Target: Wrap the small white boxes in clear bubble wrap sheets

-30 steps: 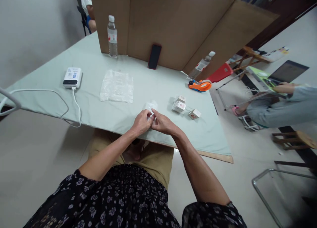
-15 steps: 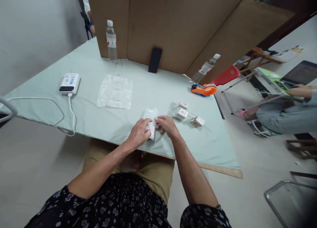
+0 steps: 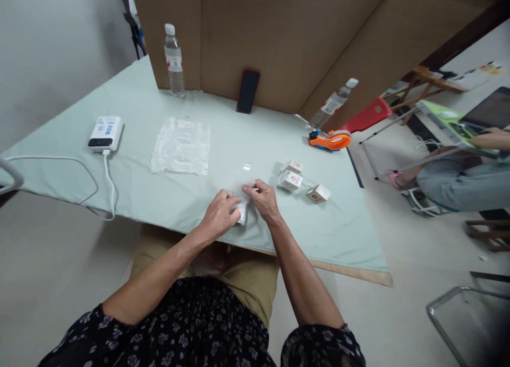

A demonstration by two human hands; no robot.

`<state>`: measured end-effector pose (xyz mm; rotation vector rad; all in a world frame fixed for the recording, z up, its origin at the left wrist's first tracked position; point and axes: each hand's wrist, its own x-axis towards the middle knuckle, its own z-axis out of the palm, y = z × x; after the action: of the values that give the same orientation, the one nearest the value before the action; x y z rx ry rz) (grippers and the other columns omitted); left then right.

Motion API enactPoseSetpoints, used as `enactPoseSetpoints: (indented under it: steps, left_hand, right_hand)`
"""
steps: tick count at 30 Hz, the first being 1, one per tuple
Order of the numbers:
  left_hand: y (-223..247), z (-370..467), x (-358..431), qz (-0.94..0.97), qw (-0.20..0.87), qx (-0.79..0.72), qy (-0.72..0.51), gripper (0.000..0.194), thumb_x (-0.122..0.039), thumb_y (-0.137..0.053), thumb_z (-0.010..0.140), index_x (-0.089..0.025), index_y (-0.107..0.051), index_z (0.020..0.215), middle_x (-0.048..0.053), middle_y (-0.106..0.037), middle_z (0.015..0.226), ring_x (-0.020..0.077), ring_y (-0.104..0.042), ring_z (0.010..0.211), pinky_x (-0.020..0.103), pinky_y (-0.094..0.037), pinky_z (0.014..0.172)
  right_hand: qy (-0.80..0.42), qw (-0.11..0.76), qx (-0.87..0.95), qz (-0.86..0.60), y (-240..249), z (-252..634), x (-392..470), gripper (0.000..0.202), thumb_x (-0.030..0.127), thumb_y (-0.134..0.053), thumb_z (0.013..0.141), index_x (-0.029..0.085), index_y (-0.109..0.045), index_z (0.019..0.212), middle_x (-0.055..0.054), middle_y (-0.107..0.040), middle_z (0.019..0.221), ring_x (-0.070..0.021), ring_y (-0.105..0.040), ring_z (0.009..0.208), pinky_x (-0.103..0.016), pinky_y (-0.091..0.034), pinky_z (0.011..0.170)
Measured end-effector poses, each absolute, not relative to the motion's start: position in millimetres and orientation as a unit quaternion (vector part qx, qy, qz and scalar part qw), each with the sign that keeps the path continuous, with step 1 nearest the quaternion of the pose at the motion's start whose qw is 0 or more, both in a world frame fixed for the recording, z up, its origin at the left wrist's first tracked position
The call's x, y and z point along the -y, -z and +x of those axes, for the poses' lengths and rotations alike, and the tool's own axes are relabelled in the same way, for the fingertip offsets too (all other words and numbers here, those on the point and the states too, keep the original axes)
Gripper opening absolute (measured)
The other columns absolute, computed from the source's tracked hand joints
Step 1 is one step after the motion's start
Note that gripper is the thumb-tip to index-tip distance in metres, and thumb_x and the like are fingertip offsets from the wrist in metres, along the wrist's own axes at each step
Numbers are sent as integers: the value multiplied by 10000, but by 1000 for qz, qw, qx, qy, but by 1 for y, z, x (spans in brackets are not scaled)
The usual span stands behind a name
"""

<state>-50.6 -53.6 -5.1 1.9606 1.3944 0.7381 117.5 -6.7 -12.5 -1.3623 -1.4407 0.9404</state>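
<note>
A small packet wrapped in clear bubble wrap [image 3: 241, 214] lies near the table's front edge, between my hands. My left hand [image 3: 221, 214] has its curled fingers and thumb on the packet's left side. From the right, my right hand [image 3: 263, 198] pinches the upper edge of the wrap between thumb and fingers. What is inside the wrap is hard to see. Just beyond the fingers is a small shiny patch [image 3: 247, 166]; I cannot tell if it is clear film or a glint. To the left, a flat sheet of bubble wrap [image 3: 181, 146] rests on the cloth.
Several small white boxes [image 3: 291, 181] sit right of my hands. Behind them are an orange tape dispenser [image 3: 332, 141] and a tilted water bottle [image 3: 331, 107]. A phone [image 3: 248, 92] leans on the cardboard screen [image 3: 274, 37]. Farther left stand another bottle [image 3: 174, 61] and a cabled white device [image 3: 105, 133].
My right hand has moved up and slightly left and now grips the wrap's upper edge. The packet's top end is now covered by my fingers, and the shiny patch has appeared.
</note>
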Motion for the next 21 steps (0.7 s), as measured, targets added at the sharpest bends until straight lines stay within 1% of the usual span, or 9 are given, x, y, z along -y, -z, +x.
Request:
enactPoseSetpoints:
  steps: [3, 6, 8, 9, 12, 14, 16, 18, 21]
  left_hand:
    - [10, -49, 59, 722, 270, -539, -340, 349, -176, -592, 784, -162, -634, 1130, 93, -545, 1071, 243, -569, 1040, 393, -486, 975]
    - [13, -50, 60, 701, 220, -548, -400, 492, -173, -640, 744, -156, -537, 1225, 121, -539, 1155, 283, -507, 1155, 454, -443, 1037]
    - [13, -53, 57, 705, 224, -540, -402, 587, -167, -664, 717, -160, -499, 1281, 140, -510, 1245, 299, -472, 1222, 481, -412, 1074]
    - [12, -55, 55, 711, 241, -533, -390, 587, -165, -669, 711, -166, -511, 1276, 147, -486, 1291, 304, -461, 1249, 488, -399, 1090]
    - [10, -63, 49, 729, 306, -508, -341, 353, -175, -674, 715, -182, -625, 1065, 142, -434, 1365, 317, -440, 1314, 487, -380, 1115]
    - [9, -67, 47, 732, 337, -493, -327, 205, -159, -662, 716, -190, -635, 917, 123, -437, 1369, 307, -432, 1345, 470, -387, 1116]
    - [9, -69, 46, 734, 357, -476, -328, 194, -114, -630, 702, -195, -624, 878, 110, -456, 1365, 284, -432, 1361, 451, -403, 1108]
    - [9, -68, 45, 734, 370, -463, -332, 233, -76, -593, 680, -193, -623, 879, 111, -481, 1359, 266, -442, 1359, 427, -422, 1093]
    - [10, -70, 41, 730, 385, -454, -337, 241, -83, -562, 685, -184, -637, 891, 115, -556, 1302, 248, -494, 1313, 411, -425, 1092]
  right_hand:
    - [-387, 475, 600, -515, 10, 115, 28, 181, 381, -700, 764, 205, -716, 802, -12, -680, 895, -159, -596, 792, -270, -452, 685]
    - [-383, 461, 630, -494, 9, 114, 45, 169, 379, -697, 802, 218, -735, 841, -27, -724, 923, -190, -644, 858, -304, -493, 771]
    - [-363, 452, 658, -480, 9, 116, 52, 168, 385, -690, 822, 225, -738, 838, -38, -739, 930, -205, -665, 911, -327, -510, 834]
    - [-353, 448, 673, -472, 8, 118, 55, 170, 388, -682, 834, 227, -738, 836, -43, -743, 938, -209, -673, 935, -338, -513, 868]
    - [-327, 426, 715, -448, 6, 125, 64, 182, 377, -624, 890, 237, -741, 891, -57, -743, 1009, -206, -682, 992, -362, -513, 938]
    - [-306, 397, 748, -435, 6, 129, 71, 194, 365, -624, 896, 248, -731, 1009, -70, -724, 1114, -212, -670, 1062, -384, -503, 979]
    - [-269, 361, 782, -430, 9, 131, 79, 327, 367, -693, 851, 254, -685, 1158, -94, -684, 1227, -242, -629, 1164, -429, -479, 1027]
    - [-219, 344, 803, -435, 15, 129, 84, 460, 350, -744, 804, 245, -638, 1239, -122, -647, 1291, -272, -588, 1227, -468, -464, 1046]
    - [-184, 369, 793, -448, 24, 122, 84, 393, 300, -703, 826, 236, -642, 1209, -127, -651, 1268, -261, -593, 1201, -461, -469, 1040]
